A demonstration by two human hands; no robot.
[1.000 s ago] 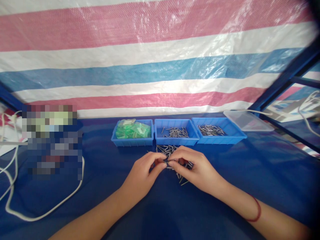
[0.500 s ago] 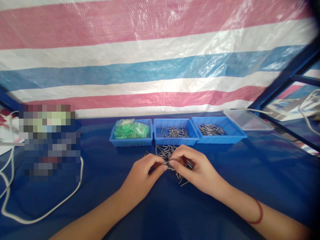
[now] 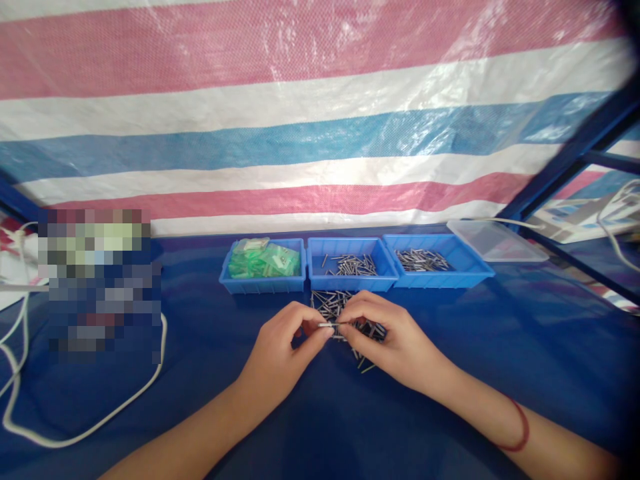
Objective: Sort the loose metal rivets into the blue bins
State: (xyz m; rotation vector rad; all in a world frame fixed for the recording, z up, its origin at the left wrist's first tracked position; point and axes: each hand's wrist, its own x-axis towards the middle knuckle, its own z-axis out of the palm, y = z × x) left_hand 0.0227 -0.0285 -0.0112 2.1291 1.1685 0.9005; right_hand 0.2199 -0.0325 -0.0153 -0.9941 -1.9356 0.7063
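A striped tarpaulin [image 3: 300,147] in red, white and blue hangs across the back, glossy and creased. Below it spreads the dark blue table [image 3: 325,420], with a looping white cable [image 3: 137,398] at its left. Toward the back stand three blue bins in a row: the left bin [image 3: 263,286] holds green packets [image 3: 265,261], while the middle bin [image 3: 351,283] and the right bin [image 3: 440,281] each hold loose slender metal pieces.

In front of the row, the left hand [image 3: 285,343] and the right hand [image 3: 383,333] meet with their fingertips close together. Each is curled, with thumb and forefinger nearly closed in a pinch, and both grip the same slim piece from opposite ends.

Behind and beneath the fingers lies a pile of metal pins [image 3: 333,303], straight and silvery grey with darker streaks, crossing one another at many angles; a few stray toward the near side, past the right thumb.

The smallest thing is the held metal pin [image 3: 326,325], almost level between the fingertips above the pile. Its left portion looks paler and thicker, its right portion thin and dark; finer detail is too small to tell.
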